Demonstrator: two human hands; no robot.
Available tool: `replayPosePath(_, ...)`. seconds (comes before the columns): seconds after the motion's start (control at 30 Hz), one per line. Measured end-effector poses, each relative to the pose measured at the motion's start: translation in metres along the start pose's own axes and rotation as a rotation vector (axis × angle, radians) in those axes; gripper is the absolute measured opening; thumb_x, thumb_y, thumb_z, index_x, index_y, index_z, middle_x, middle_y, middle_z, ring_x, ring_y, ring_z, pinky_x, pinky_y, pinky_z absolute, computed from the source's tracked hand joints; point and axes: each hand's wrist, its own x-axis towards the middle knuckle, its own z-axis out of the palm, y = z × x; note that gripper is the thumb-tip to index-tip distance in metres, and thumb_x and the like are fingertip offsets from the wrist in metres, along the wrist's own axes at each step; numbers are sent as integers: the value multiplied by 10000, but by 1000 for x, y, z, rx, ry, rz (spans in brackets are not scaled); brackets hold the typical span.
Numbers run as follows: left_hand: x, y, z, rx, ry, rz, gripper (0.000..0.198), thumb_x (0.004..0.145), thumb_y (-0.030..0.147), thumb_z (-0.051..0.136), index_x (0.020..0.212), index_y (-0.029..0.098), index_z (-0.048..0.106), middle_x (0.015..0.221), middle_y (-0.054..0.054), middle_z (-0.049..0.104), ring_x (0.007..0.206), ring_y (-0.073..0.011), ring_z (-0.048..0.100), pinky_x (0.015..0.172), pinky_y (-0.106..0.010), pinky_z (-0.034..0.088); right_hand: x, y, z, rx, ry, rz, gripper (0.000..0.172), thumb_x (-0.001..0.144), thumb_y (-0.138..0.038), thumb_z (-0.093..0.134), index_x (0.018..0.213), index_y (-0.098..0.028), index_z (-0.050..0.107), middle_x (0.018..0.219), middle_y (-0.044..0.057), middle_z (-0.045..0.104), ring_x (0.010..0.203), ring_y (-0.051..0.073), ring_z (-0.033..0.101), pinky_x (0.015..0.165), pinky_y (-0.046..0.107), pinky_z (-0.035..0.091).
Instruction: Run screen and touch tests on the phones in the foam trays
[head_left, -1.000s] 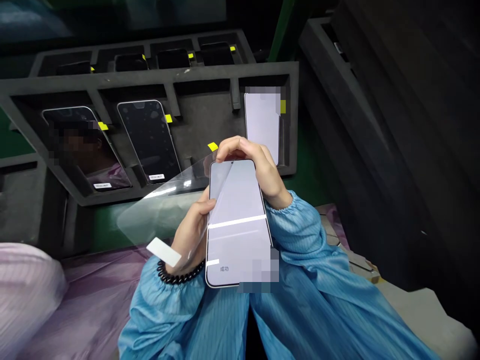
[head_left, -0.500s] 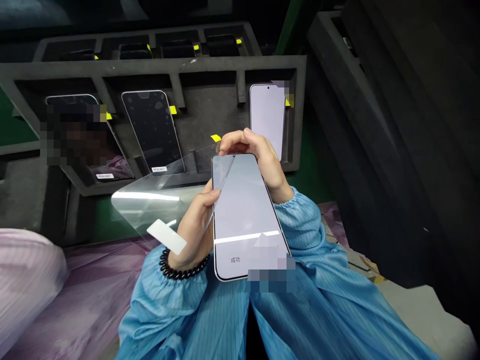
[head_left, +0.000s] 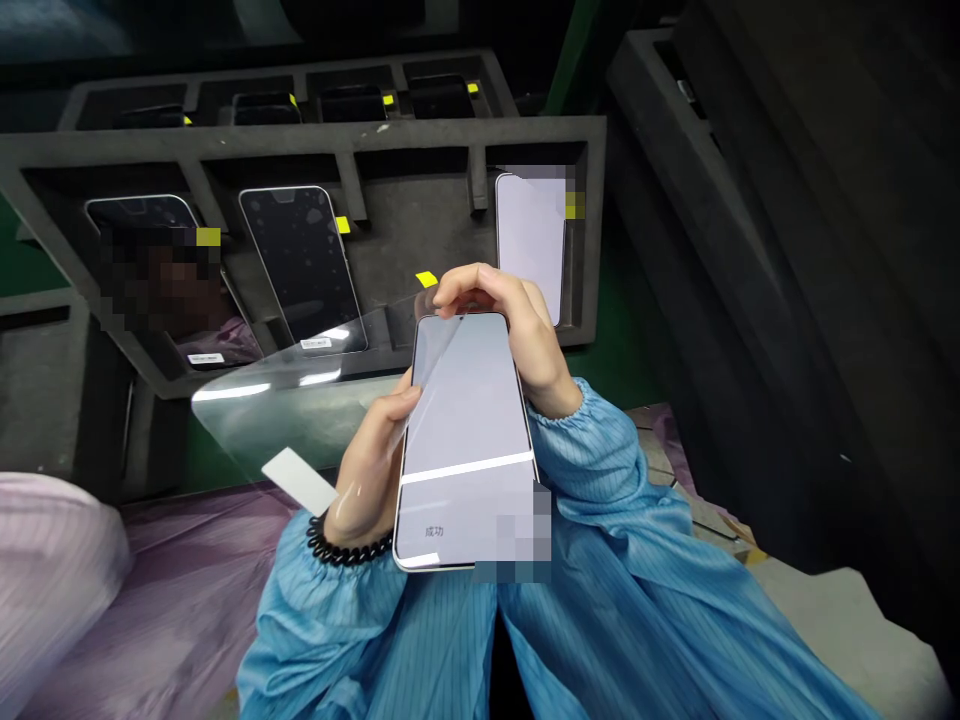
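A smartphone (head_left: 469,410) with a lit pale screen and a few dark characters near its bottom lies tilted between my hands. My left hand (head_left: 367,460) grips its left side, thumb on the edge, other fingers hidden beneath. From the phone's top left a clear protective film (head_left: 300,410) stands out to the left, bearing a white tab (head_left: 300,480) near my left wrist. A diagonal film edge crosses the screen's upper left. My right hand (head_left: 517,320) curls over the phone's top, its fingertips closed on the film's upper corner; the exact pinch is partly hidden.
Ahead is a black foam tray (head_left: 300,133) with compartments. It holds a dark phone (head_left: 300,260), another dark phone (head_left: 142,212) at left and a lit phone (head_left: 531,240) at right. Yellow tabs (head_left: 426,279) mark the slots. A pinkish sleeve (head_left: 60,580) of another person is at lower left.
The phone and both hands have shifted slightly left and down in view. The film's free end has swung further left, its tab with it. Both grips look the same.
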Motion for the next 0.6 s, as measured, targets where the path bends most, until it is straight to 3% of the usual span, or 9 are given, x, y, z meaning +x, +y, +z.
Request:
replayPosePath(0.27,0,1,-5,28,-15,-21,550,781,351,567,1304,184,595,1030,-48,725,988,-274,681,857,-370,560,-3,-3,1,-39,2,-119,412,996,-423,426,753,-210,682,877,21,674,852,163,637,897,348,521)
replayPosePath(0.43,7,-9,-16,220,34,142,552,763,379,633,1283,196,604,1101,-38,720,976,-261,666,805,-326,534,-10,-22,-8,-318,-7,-259,516,1028,-377,378,612,-229,645,761,10,657,836,176,640,969,406,495)
replayPosePath(0.53,10,-13,-17,308,82,281,428,781,364,621,1179,207,648,1172,-23,700,1132,-268,615,918,-313,503,-19,-30,-7,-427,-110,-429,502,1030,-333,367,604,-237,615,751,5,671,756,163,650,868,383,526)
replayPosePath(0.6,11,-14,-15,289,78,278,393,775,366,626,1143,228,644,1213,-9,678,1239,-266,554,1001,-305,470,-29,-31,-1,-467,-206,-642,450,1018,-290,383,632,-246,611,747,-4,677,703,149,646,789,345,534)
